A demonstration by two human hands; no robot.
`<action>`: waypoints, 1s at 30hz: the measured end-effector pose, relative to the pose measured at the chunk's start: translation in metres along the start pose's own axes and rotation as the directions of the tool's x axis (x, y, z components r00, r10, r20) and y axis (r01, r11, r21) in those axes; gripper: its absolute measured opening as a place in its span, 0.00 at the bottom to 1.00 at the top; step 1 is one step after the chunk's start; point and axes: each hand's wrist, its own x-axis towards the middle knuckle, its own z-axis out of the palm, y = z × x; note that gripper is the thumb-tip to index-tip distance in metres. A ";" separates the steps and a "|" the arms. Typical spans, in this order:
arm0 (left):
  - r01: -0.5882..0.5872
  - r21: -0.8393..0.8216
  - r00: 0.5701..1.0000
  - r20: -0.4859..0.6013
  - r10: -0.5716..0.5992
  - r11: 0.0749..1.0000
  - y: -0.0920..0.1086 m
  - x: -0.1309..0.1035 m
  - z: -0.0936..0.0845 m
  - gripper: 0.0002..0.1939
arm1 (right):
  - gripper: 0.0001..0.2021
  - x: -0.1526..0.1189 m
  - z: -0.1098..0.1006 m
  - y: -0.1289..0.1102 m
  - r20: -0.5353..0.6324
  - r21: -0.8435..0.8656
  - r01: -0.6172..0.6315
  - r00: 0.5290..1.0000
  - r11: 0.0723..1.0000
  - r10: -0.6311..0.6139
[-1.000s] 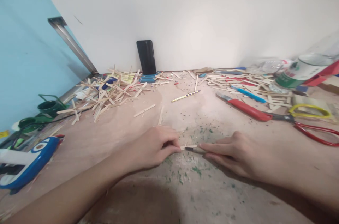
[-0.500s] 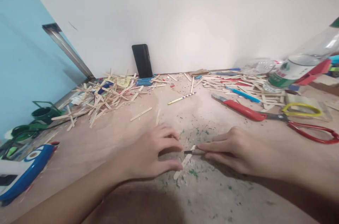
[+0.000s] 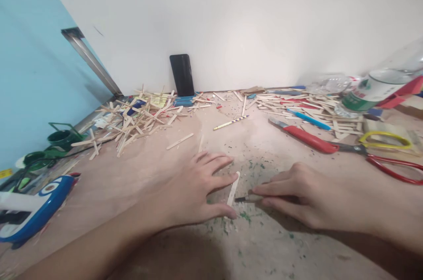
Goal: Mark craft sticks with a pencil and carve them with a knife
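On the table lies a flat wooden craft stick. My left hand spans it, index fingertip at the upper end and thumb at the lower end, the other fingers spread. My right hand is closed round the pale handle of a small craft knife, whose short dark blade points left. The blade tip is close beside the stick's right edge; I cannot tell whether they touch. Green shavings are scattered around and below the stick.
A pile of craft sticks is at the back left, and more sticks lie at the back right. A phone leans on the wall. Red-handled knife, scissors and bottle stand or lie right; blue-and-white object left.
My left hand has come onto the stick, thumb and index finger at its ends, and the stick has turned steeper. The knife blade has moved off the stick to its right side.
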 end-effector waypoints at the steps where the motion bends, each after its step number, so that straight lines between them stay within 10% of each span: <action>1: 0.002 -0.001 1.000 -0.006 -0.002 1.000 0.000 0.000 0.000 0.38 | 0.13 0.000 0.001 0.002 0.004 0.014 -0.001 1.000 1.000 0.001; 16: 0.028 -0.038 1.000 -0.006 -0.029 0.999 0.002 0.000 0.005 0.39 | 0.16 -0.001 0.027 0.017 -0.038 0.061 0.007 0.999 0.998 -0.004; 30: 0.023 -0.037 0.999 -0.028 -0.024 0.999 0.001 0.000 0.006 0.39 | 0.15 -0.003 0.010 0.019 0.068 0.099 -0.031 0.997 0.995 0.024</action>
